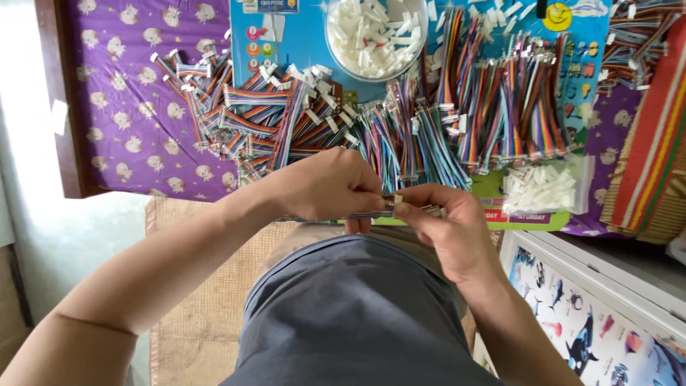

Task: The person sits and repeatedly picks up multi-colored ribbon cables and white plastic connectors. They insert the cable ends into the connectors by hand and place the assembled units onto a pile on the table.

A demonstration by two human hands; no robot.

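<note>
Head view: left hand (325, 187) pinches a thin multicoloured ribbon wire bundle (375, 212), long axis left-right; right hand (439, 218) pinches a small white plastic connector (398, 199) at the bundle's right end, touching; both above lap, near edge of the surface (128, 121)

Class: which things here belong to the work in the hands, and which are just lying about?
In hand: left hand and right hand holding a ribbon cable and white connector; connector bowl; cable piles.
Lying about: purple cloth; sea-creature box.
</note>
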